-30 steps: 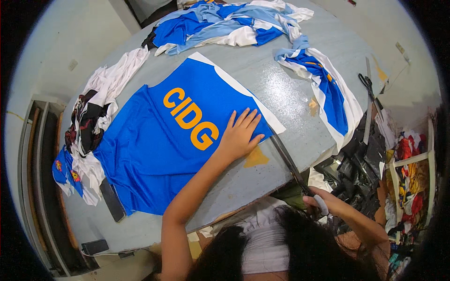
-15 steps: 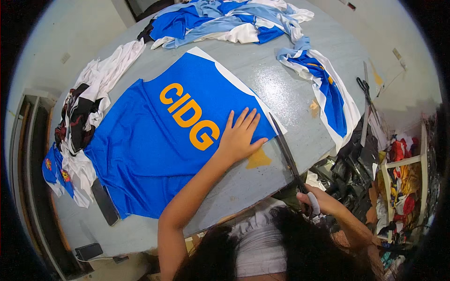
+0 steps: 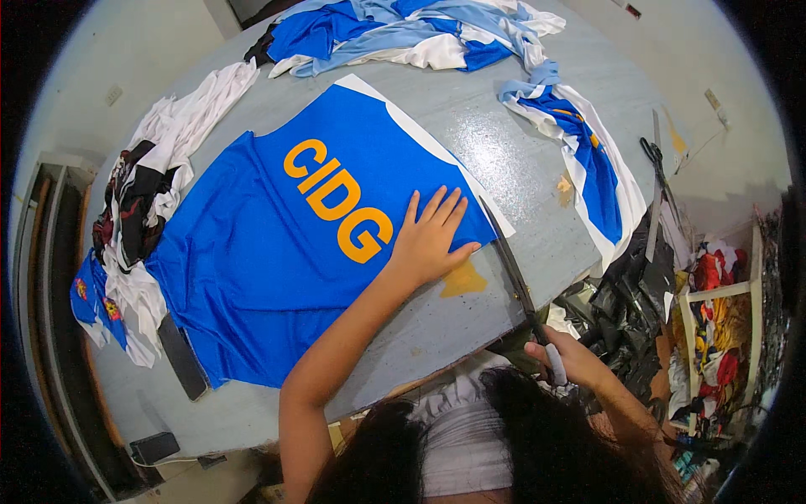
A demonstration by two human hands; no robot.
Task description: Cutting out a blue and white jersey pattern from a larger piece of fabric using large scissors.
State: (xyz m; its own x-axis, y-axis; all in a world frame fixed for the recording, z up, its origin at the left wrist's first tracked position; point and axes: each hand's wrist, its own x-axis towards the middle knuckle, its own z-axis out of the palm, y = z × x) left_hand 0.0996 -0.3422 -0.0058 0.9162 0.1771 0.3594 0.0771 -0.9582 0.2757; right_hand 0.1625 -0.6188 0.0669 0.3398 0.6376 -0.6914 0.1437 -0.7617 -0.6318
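Note:
A blue cloth panel (image 3: 243, 235) with orange lettering and a white edge lies on the grey table, smooth near the lettering and creased toward its lower left. My left hand (image 3: 430, 242) presses flat on its right part, fingers spread. My right hand (image 3: 579, 359) grips a pair of long dark scissors (image 3: 514, 273) with a pale wrap on the handle, at the table's front edge. The scissor tips reach the panel's right corner, by the white edge; whether cloth is between the blades I cannot tell.
Blue, light blue and white garments (image 3: 403, 42) heap at the far side. Another blue-white piece (image 3: 592, 168) hangs toward the right edge, near a second pair of scissors (image 3: 653, 155) and a metal ruler (image 3: 654, 218). White clothes (image 3: 180, 130) and a phone (image 3: 181, 357) lie left; black plastic (image 3: 621, 319) sits right.
The scissors have shifted very slightly toward the panel's corner, with a small change in my right hand's grip. My left hand stays flat on the cloth.

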